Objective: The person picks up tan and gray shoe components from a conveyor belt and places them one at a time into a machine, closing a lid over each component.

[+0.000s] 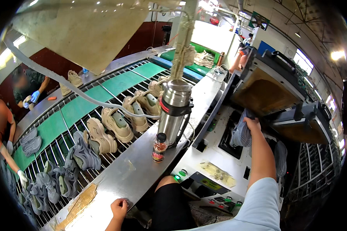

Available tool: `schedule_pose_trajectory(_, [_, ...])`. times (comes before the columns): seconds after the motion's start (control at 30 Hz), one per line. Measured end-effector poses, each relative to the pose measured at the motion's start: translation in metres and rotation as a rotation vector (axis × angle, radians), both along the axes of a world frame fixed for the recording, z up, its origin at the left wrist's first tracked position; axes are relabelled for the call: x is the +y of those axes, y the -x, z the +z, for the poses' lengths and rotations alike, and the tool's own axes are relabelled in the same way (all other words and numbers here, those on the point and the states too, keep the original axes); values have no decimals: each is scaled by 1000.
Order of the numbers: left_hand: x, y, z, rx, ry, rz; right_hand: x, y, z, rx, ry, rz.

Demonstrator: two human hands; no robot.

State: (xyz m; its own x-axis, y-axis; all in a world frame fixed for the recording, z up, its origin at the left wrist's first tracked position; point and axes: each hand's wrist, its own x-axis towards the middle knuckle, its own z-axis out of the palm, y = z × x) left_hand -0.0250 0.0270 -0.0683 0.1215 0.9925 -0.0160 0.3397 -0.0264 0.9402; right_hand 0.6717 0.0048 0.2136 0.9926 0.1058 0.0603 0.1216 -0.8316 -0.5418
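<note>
My right hand (253, 124) reaches forward into the press machine (258, 92) and grips a grey knit shoe (241, 134) set in the machine's dark opening. My left hand (119, 208) rests on the near edge of the steel ledge (138, 169) beside the conveyor, fingers curled, holding nothing. A second grey shoe (281, 158) lies to the right of my right forearm. On the roller conveyor (65, 146) to my left, several beige shoes (117, 125) and grey shoes (83, 152) lie in rows.
A steel thermos (173, 111) and a small bottle with a dark cap (159, 147) stand on the ledge. The control panel (204, 181) with green and red buttons lies in front of me. Two people work across the conveyor at the left (4, 131); another stands far back (243, 54).
</note>
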Motion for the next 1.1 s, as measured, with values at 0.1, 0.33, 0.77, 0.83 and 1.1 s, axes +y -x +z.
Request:
schedule_pose_trajectory(0.1, [-3,-4,9,-47,22,6,7,-15,-31,-6,171,31])
schedule_pose_trajectory(0.33, [-2,-10,27,143,-76,-16,9,20,-34,34,253,-24])
schedule_pose_trajectory(0.77, [18,-62,23,-617,584,150,-210,125,-76,-622,-73,654])
schedule_pose_trajectory(0.83, [-2,-119,55,-700,715,-48,-267,115,-83,-688,-66,494])
schedule_pose_trajectory(1.1, [-38,-280,84,-920,791,-321,-373,13,-72,-673,175,-8])
